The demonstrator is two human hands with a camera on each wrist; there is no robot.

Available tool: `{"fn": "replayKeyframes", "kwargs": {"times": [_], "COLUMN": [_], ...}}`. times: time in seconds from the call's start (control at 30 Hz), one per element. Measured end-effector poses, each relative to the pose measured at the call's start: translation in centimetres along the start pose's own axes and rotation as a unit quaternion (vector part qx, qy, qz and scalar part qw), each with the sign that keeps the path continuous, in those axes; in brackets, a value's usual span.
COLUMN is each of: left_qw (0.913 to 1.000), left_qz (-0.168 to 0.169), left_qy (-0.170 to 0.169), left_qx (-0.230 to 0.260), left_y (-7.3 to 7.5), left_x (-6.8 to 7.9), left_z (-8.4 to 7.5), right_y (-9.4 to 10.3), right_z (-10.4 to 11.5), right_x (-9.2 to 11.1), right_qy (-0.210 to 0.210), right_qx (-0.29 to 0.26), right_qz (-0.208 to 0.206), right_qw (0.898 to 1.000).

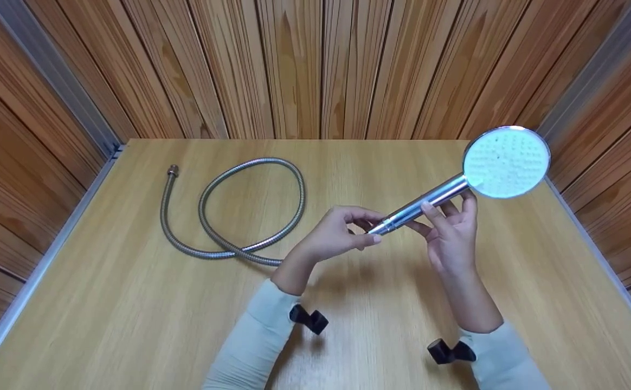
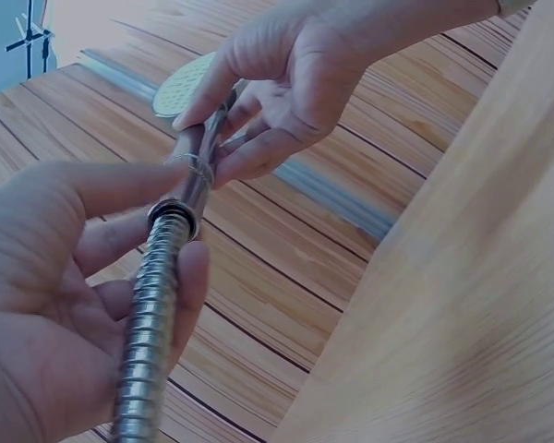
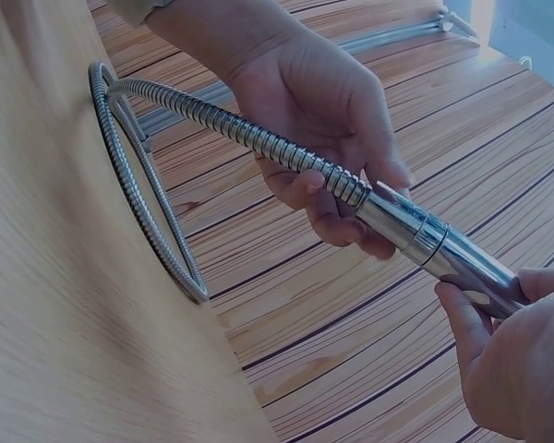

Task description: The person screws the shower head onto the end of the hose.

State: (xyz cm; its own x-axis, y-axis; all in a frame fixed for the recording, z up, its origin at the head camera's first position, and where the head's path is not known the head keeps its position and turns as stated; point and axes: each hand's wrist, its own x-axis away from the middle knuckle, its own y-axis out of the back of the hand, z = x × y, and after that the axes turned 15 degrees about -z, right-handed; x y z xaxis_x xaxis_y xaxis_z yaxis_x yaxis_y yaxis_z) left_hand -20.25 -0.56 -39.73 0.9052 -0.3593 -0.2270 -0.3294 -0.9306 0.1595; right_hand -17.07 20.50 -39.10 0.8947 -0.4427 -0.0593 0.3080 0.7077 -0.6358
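Observation:
A chrome hand shower [image 1: 507, 162] with a round, pale nozzle face is held tilted above the table, head up to the right. My right hand [image 1: 454, 241] grips it by its handle [image 1: 440, 194], thumb along the near side. At the handle's lower end, my left hand [image 1: 334, 235] holds the end of the metal shower hose [image 1: 302, 200] between thumb and fingers. In the right wrist view, the hose's chrome end nut [image 3: 388, 214] meets the handle in line. Whether the thread is engaged cannot be seen.
The hose lies in a loop on the wooden table [image 1: 131, 325], its other end fitting [image 1: 173, 170] at the back left. Wood-panelled walls [image 1: 294, 70] stand behind and at both sides. Black wrist mounts [image 1: 309, 319] stick out from both sleeves.

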Motion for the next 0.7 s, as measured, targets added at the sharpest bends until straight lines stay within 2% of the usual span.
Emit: {"fn": "replayKeyframes", "kwargs": {"times": [0.13, 0.47, 0.7], "left_qw": [0.9998, 0.9993, 0.9999], "left_qz": [0.007, -0.037, -0.001], "left_qy": [0.002, -0.005, 0.004], "left_qx": [0.021, -0.004, 0.014], "left_y": [0.06, -0.38, -0.12], "left_x": [0.02, 0.03, 0.07], "left_z": [-0.13, -0.11, -0.07], "right_y": [0.02, -0.16, -0.11], "right_z": [-0.04, -0.13, -0.02], "right_x": [-0.03, 0.08, 0.09], "right_qy": [-0.002, -0.005, 0.000], "right_qx": [-0.006, -0.013, -0.008], "right_qz": [0.001, -0.001, -0.001], "right_qw": [1.000, 1.000, 1.000]}}
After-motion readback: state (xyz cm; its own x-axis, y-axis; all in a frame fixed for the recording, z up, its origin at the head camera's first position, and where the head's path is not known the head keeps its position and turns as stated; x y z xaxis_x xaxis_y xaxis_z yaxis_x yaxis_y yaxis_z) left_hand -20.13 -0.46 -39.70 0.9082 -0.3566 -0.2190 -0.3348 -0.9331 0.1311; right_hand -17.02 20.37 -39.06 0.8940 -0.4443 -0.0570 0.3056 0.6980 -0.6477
